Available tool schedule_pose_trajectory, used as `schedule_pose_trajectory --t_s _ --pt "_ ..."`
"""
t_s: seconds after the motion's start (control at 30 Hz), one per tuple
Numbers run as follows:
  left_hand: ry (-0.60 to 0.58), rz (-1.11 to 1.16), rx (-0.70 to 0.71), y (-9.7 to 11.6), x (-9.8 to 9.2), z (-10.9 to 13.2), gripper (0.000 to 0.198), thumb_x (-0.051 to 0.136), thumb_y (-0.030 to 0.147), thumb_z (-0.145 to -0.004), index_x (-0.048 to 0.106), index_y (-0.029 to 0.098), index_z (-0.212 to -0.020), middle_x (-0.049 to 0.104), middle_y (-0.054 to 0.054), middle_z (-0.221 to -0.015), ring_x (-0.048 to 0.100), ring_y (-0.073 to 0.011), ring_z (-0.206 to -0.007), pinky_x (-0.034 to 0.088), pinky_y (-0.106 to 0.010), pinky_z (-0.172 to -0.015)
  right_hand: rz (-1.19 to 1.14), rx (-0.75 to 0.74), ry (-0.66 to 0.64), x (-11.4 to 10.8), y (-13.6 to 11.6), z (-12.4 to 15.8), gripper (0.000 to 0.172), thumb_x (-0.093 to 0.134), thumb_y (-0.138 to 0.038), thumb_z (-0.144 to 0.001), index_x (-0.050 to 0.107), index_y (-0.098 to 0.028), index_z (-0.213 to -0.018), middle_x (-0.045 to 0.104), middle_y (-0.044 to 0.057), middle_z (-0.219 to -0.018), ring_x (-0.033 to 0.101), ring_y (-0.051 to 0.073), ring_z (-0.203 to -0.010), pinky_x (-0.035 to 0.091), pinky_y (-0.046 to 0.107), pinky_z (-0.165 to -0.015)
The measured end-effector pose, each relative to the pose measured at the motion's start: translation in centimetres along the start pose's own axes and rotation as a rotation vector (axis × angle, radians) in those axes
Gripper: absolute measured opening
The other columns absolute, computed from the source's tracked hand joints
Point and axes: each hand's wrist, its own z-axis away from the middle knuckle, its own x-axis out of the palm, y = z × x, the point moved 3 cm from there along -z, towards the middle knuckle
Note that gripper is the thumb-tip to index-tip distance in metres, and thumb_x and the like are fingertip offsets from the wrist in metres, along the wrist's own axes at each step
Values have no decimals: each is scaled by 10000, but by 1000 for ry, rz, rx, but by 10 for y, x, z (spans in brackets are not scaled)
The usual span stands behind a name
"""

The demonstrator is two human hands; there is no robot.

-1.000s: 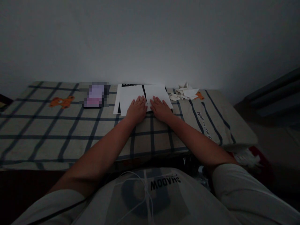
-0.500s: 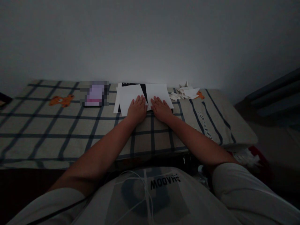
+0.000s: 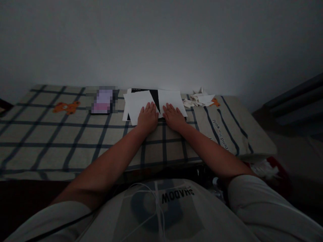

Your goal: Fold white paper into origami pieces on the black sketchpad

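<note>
My left hand (image 3: pixel 148 117) lies flat, palm down, on the lower right part of a white sheet of paper (image 3: pixel 138 101). Flat on another white sheet (image 3: pixel 170 97) rests my right hand (image 3: pixel 174 117), its fingers pointing away from me. Between the two sheets a dark wedge of a black surface (image 3: pixel 154 97) shows, narrowing toward my fingertips. More paper edges stick out on the left beneath the left sheet. Neither hand grips anything. What lies under my palms is hidden.
A checked cloth (image 3: pixel 78 134) covers the table against a grey wall. A blurred-out phone-like device (image 3: pixel 103 101) lies to the left. Folded paper pieces (image 3: pixel 199 98) sit right of the sheets. Beyond the table's right end is a red container (image 3: pixel 282 178) with whitish stuff.
The left sheet has turned very slightly and the dark wedge has widened a little at its top. Both hands stay almost in place.
</note>
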Motion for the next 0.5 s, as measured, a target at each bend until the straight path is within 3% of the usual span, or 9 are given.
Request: schedule_pose_trajectory --t_s 0.5 --pt "-5 11 18 -2 1 0 596 188 329 -1019 302 47 -1531 284 -162 -1612 222 -280 -1507 207 -471 -1208 -5 -19 -24 -2 4 0 560 243 -341 -1035 315 -124 -1546 231 135 -1631 202 278 -1514 195 517 -1207"
